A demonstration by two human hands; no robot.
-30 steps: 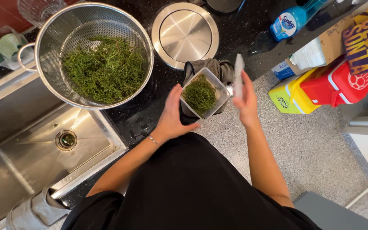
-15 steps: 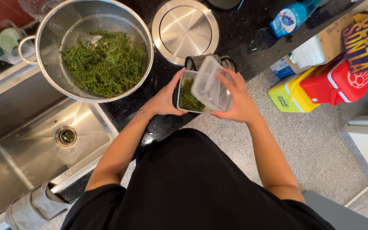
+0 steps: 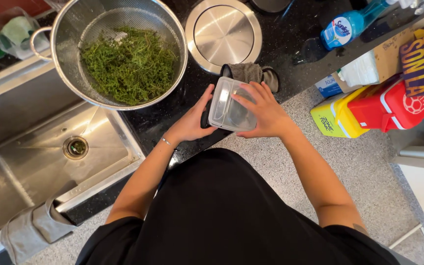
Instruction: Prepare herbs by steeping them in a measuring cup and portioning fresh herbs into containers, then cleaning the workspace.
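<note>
A small clear plastic container (image 3: 224, 110) with its clear lid on top sits at the front edge of the black counter (image 3: 290, 59). My left hand (image 3: 192, 122) grips the container's left side. My right hand (image 3: 263, 110) lies flat on the lid, fingers spread over it. The green herbs inside are mostly hidden under the lid. A steel colander (image 3: 119, 54) full of green herb sprigs (image 3: 128, 64) stands to the upper left, partly over the sink.
A steel sink (image 3: 60, 152) with a drain is at left, a grey cloth (image 3: 35, 228) draped over its front. A round steel lid (image 3: 224, 32) and a folded grey cloth (image 3: 246, 72) lie behind the container. A blue bottle (image 3: 349, 24), yellow and red boxes (image 3: 369, 108) stand right.
My right hand brought the clear lid from upright beside the container down flat onto it, covering the herbs. My left hand stayed on the container's side.
</note>
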